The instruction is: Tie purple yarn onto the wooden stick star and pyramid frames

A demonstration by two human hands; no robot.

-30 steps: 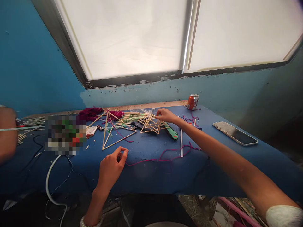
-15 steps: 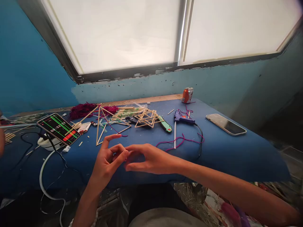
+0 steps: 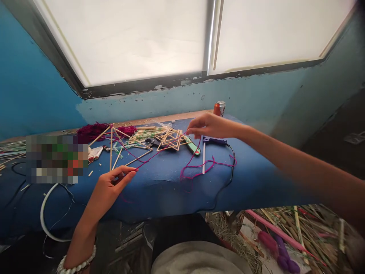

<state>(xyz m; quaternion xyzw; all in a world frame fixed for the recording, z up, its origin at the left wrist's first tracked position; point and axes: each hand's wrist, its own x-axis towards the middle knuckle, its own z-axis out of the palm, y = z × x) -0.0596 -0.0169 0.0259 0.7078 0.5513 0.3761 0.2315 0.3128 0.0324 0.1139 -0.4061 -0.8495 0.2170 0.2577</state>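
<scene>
A magenta string (image 3: 162,149) runs taut and slanting between both hands above the blue table. My left hand (image 3: 118,180) pinches its lower end, in front of a pyramid frame of thin sticks (image 3: 112,146). Farther back and to the right, my right hand (image 3: 201,125) pinches the upper part, near a star-shaped stick frame (image 3: 171,139). More of the string hangs from the right hand and lies in loose curves by the white glue stick of a purple glue gun (image 3: 215,140). A green cutter (image 3: 192,146) rests beside the star frame.
An orange and silver can (image 3: 219,109) stands behind my right hand. Magenta yarn (image 3: 92,132) and bundled sticks lie at the back left. A pixelated patch covers the left side. A black cord crosses the blue table (image 3: 171,198).
My hands have moved apart, the right one up and back to the right, the left one slightly left. The string is now stretched between them. The view has shifted slightly.
</scene>
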